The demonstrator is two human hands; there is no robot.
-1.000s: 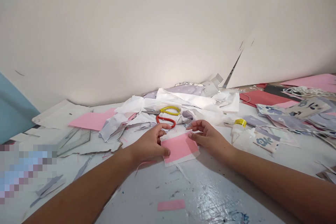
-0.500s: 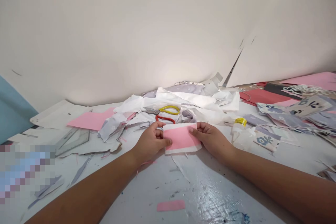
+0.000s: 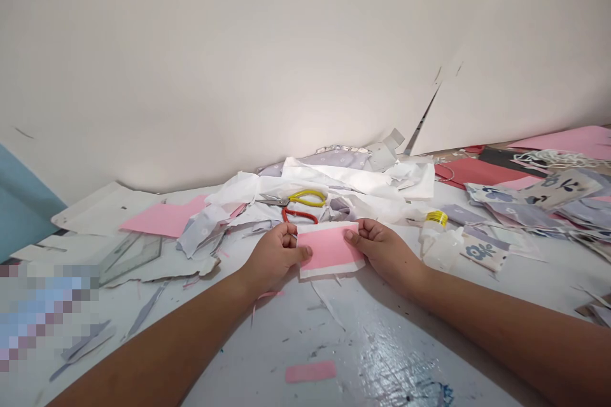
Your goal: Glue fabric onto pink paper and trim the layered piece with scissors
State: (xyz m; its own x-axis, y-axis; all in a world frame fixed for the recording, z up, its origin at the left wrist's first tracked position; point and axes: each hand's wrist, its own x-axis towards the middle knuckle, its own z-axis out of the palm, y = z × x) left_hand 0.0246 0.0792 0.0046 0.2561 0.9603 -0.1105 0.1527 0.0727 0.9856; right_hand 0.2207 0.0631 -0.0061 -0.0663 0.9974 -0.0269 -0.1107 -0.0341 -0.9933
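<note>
Pinching the pink sheet (image 3: 328, 248) and its white backing (image 3: 330, 273) at the side edges, on the table (image 3: 334, 331). My left hand (image 3: 274, 257) is half-curled, thumb on the pink; my right hand (image 3: 386, 250) holds the other edge the same way. Pink already lies on white, with a white strip showing along the near edge. Scissors (image 3: 305, 198) lie at 12 o'clock, a squeeze bottle (image 3: 436, 235) at 2 o'clock.
</note>
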